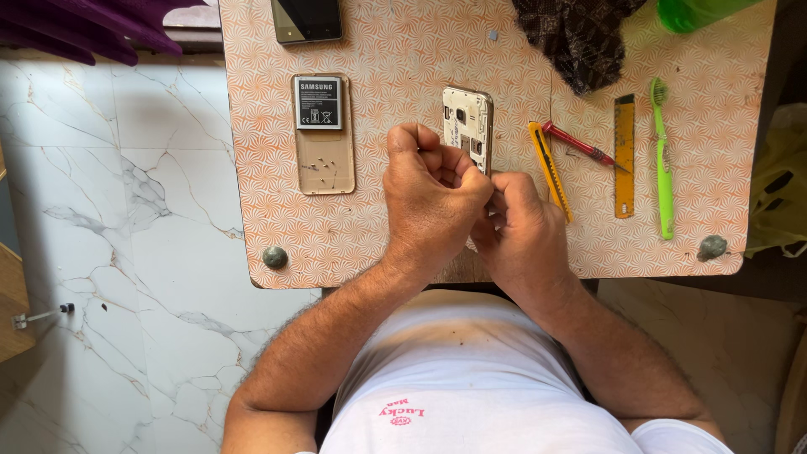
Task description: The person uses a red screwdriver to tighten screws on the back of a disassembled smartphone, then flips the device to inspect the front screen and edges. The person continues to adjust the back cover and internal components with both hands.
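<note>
Opened phone [467,126]: pale gold frame, back removed, white inner chassis exposed; lies upright on the counter [387,227] near its front edge, lower half covered by both hands.
Left hand [429,197]: grip curled into a loose fist over the phone's lower part; contents hidden.
Right hand [521,231]: fingertips pressed together against the left hand, possibly pinching something small; cannot tell what.
Yellow utility knife [549,168], red screwdriver [580,145]: just right of the phone.
Orange ruler [624,155], green toothbrush [662,160]: farther right.
Battery [318,102] on gold back cover [324,160], with tiny screws: left.
Dark cloth [580,38], second phone [307,20]: cut off at top.
</note>
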